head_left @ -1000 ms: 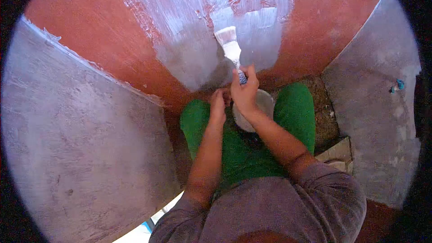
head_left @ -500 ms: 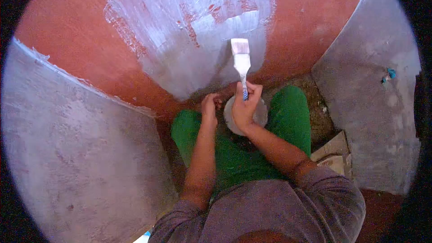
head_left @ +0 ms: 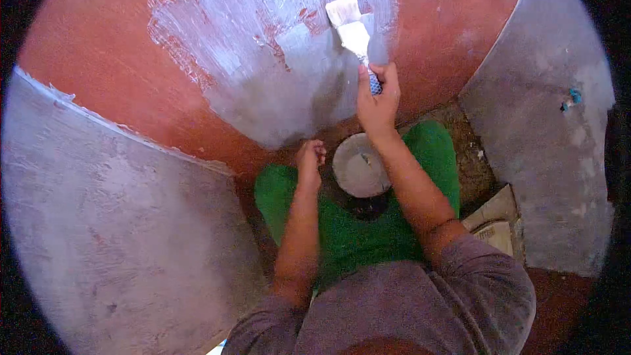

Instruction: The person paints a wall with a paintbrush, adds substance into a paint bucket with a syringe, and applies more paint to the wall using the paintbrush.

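In my right hand [head_left: 379, 105] is a paintbrush [head_left: 355, 38], gripped by its blue-and-white patterned handle. Its wide, pale-coated bristles point up at the whitish painted patch [head_left: 263, 85] on the red wall and appear to touch it. Below that hand, between my knees, stands a round tub [head_left: 361, 181] of greyish-white paint, partly covered by my right forearm. My left hand [head_left: 311, 158] hovers left of the tub, fingers curled in, with nothing visible in them.
Grey walls flank the red wall [head_left: 434, 26] on the left [head_left: 118, 223] and right [head_left: 552, 158]. A small blue fitting [head_left: 574, 98] sticks out of the right one. Folded cardboard [head_left: 496, 233] lies beside my right knee.
My right hand has carried the paintbrush upward from above the tub to higher on the painted patch. More of the tub shows now. The left hand has barely moved.
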`<state>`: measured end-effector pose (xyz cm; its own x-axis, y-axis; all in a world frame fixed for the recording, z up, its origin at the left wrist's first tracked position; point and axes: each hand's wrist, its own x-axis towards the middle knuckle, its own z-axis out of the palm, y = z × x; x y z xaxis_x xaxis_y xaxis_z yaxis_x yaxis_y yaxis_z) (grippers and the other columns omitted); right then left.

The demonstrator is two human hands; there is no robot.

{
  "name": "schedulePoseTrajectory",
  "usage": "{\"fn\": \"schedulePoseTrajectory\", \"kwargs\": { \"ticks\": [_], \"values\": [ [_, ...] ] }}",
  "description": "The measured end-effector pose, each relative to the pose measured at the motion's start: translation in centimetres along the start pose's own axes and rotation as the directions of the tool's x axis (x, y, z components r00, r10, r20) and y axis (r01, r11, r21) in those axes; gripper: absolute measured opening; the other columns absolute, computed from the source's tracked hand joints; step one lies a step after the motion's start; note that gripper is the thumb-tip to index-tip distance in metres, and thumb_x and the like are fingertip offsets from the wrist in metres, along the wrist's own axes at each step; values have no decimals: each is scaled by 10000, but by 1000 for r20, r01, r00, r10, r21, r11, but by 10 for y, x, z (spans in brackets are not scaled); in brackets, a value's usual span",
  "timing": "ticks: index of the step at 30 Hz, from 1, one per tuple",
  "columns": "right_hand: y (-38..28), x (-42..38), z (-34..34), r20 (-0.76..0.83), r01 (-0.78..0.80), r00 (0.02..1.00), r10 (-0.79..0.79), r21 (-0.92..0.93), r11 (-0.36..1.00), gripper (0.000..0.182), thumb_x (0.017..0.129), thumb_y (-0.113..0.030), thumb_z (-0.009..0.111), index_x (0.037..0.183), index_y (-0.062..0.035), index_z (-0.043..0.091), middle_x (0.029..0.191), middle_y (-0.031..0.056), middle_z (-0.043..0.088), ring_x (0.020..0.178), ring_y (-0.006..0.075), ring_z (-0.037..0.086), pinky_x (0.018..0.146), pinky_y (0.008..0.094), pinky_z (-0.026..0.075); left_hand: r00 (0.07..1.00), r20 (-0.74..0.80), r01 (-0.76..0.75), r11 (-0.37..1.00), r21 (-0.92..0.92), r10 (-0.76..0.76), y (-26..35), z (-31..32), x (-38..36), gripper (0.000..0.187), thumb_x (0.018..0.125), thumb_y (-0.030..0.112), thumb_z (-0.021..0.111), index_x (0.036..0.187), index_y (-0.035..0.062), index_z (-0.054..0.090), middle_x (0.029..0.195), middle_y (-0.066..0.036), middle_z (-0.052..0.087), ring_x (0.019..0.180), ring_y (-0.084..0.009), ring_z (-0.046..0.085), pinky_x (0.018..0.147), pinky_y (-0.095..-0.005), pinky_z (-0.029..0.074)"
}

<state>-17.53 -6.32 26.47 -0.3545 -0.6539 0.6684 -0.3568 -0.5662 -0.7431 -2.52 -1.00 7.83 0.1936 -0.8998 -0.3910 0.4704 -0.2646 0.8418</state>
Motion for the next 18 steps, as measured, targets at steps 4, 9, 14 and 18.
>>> {"fn": "schedulePoseTrajectory", "kwargs": {
  "ticks": [4, 9, 14, 18],
  "values": [
    [-1, -4, -7, 22, -23, 999, 23, -21, 1000, 157, 877, -83, 614, 835, 3, 490, 725, 49, 515, 707, 91, 493, 636, 256, 426, 1000, 19, -10, 1000, -5, 10, -4, -9, 3, 133, 812, 234, 551, 800, 105, 581, 626, -7, 556, 500, -103, 479, 466, -248, 367],
    [-14, -11, -21, 80, -112, 989, 122, -119, 987, 177, 881, -103, 602, 822, 13, 483, 716, 117, 570, 707, 137, 545, 645, 307, 448, 1000, 11, 21, 1000, 20, -21, -8, -10, 5, 142, 816, 242, 547, 793, 104, 576, 629, -4, 552, 493, -104, 469, 467, -248, 361],
    [-1, -26, -34, 118, -108, 983, 141, -252, 962, 192, 880, -145, 595, 839, 2, 479, 723, 190, 586, 674, 286, 608, 626, 377, 458, 999, 21, 32, 999, 13, -32, -2, -2, -3, 146, 818, 237, 544, 822, 93, 572, 637, -13, 556, 496, -109, 468, 475, -250, 364],
    [9, -37, -41, 136, -116, 978, 160, -288, 951, 174, 874, -150, 583, 877, -17, 471, 729, 218, 581, 690, 401, 602, 600, 434, 454, 999, 46, 25, 999, 41, -27, -4, 5, -2, 173, 830, 243, 533, 861, 81, 583, 641, -16, 560, 519, -109, 476, 482, -251, 370]
  ]
}}
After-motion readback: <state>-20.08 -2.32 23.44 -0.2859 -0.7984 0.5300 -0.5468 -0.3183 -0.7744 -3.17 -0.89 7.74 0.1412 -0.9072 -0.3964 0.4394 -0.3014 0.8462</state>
